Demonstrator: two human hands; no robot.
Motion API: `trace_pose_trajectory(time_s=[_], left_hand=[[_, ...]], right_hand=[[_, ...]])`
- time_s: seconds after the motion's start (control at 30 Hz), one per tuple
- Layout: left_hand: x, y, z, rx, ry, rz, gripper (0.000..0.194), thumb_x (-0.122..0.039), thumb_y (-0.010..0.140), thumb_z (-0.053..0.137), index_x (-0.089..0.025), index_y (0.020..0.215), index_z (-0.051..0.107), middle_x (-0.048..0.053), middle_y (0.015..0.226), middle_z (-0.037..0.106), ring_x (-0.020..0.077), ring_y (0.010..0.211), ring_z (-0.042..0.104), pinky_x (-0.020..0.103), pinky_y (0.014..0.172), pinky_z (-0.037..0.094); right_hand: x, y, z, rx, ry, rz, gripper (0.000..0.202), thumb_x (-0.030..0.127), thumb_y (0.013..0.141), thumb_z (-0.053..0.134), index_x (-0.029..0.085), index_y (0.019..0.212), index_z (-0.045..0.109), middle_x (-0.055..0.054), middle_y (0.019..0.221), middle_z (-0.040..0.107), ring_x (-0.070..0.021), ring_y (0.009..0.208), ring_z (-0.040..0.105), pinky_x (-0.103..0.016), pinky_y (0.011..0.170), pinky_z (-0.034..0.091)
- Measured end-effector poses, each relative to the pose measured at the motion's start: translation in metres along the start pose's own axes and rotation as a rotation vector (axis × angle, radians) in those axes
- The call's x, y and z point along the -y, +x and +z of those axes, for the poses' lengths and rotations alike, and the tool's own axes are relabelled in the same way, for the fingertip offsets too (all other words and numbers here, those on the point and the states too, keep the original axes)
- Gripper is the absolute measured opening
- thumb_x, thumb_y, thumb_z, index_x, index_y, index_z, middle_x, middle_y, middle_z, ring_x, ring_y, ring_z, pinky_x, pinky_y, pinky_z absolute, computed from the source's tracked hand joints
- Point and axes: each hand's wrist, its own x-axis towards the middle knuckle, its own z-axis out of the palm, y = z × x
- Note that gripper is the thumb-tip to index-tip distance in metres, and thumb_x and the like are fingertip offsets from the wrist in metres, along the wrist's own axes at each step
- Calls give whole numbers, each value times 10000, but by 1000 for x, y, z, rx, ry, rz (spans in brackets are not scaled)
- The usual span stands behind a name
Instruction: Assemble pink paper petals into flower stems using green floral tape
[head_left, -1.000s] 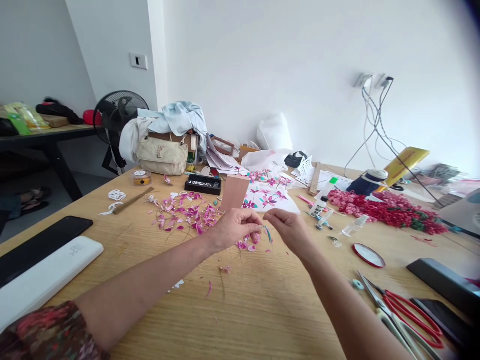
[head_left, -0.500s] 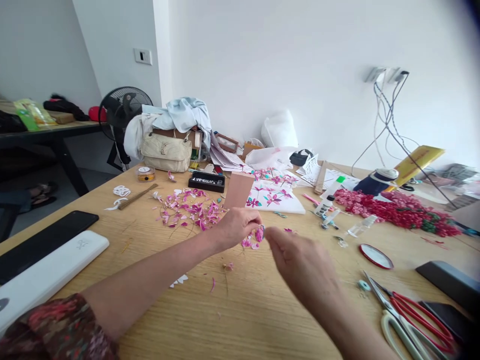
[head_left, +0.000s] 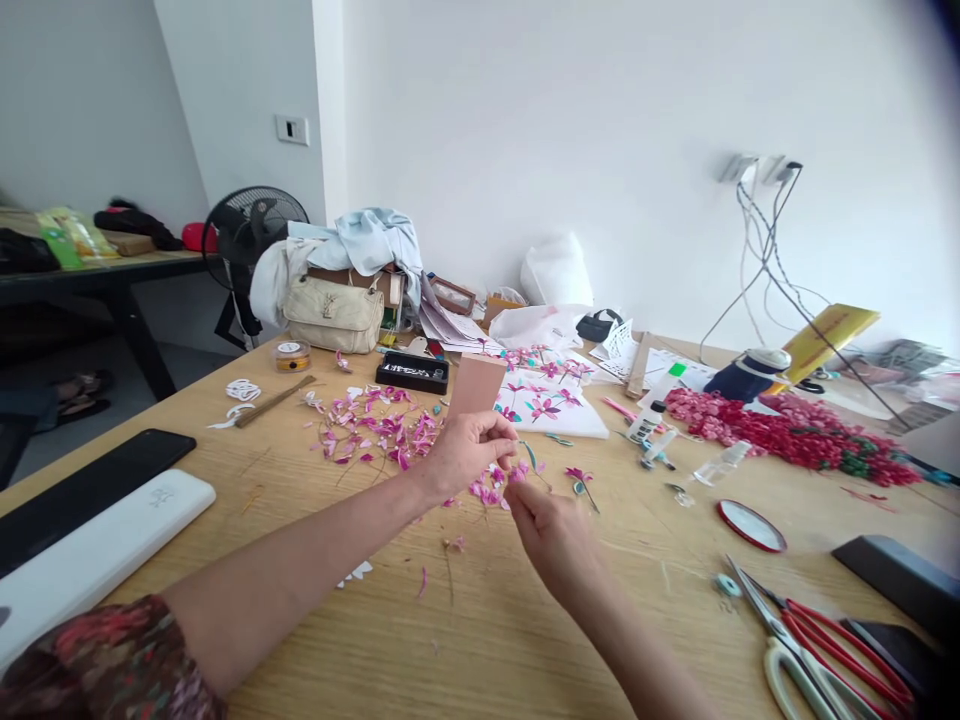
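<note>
My left hand (head_left: 471,452) is closed in a pinch above the middle of the table. Just below and to its right, my right hand (head_left: 553,522) is closed too, thumb and forefinger together. A thin teal leaf-like strip (head_left: 531,456) shows beside the left fingertips; whatever lies between the fingers is too small to make out. Loose pink petals (head_left: 487,490) lie under the hands. To the right is a magenta flower on a stem (head_left: 579,475). A larger heap of pink petals (head_left: 375,425) spreads left of my left hand, and a pinkish-brown card (head_left: 478,382) stands behind it.
Magenta flowers lie on a white sheet (head_left: 577,418) farther back. Scissors (head_left: 787,630), red-handled pliers (head_left: 847,640), a round red-rimmed dish (head_left: 751,526) and small bottles (head_left: 646,422) occupy the right. A white power bank (head_left: 112,540) and dark phone (head_left: 97,485) lie left.
My right hand has moved left and slightly down, closer to my left hand. The pink piece between the hands no longer shows; the teal strip and magenta flower are now visible.
</note>
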Motion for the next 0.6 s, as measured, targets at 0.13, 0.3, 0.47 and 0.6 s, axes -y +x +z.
trace_pose_trajectory(time_s=[0.13, 0.3, 0.47, 0.6], left_hand=[[6, 0, -2, -28, 349, 117, 67, -148, 728, 515, -143, 704, 578, -22, 595, 547, 86, 558, 501, 196, 539, 386], [2, -5, -1, 193, 446, 245, 85, -132, 733, 526, -141, 705, 606, 3, 693, 593, 97, 641, 523, 213, 619, 399], [-5, -6, 1, 276, 15, -6, 107, -226, 729, 570, -120, 733, 576, 6, 606, 565, 90, 559, 523, 208, 543, 400], [-4, -3, -1, 222, -175, -33, 156, -246, 676, 636, -122, 706, 547, 15, 672, 577, 90, 572, 550, 211, 553, 396]], right_hand=[[22, -13, -27, -3, -203, -71, 239, 156, 795, 372, 189, 643, 554, 11, 470, 524, -94, 387, 394, -227, 425, 146], [6, 14, -74, -92, -161, -56, 201, 228, 785, 420, 213, 669, 584, 20, 506, 529, -95, 427, 389, -218, 438, 175], [-32, 45, -56, -112, 358, 108, 236, 341, 766, 460, 187, 641, 589, 26, 514, 477, -102, 504, 399, -211, 490, 287], [-39, 46, -16, 44, 803, 235, 290, 429, 735, 503, 175, 610, 566, 41, 497, 412, -82, 469, 323, -210, 445, 252]])
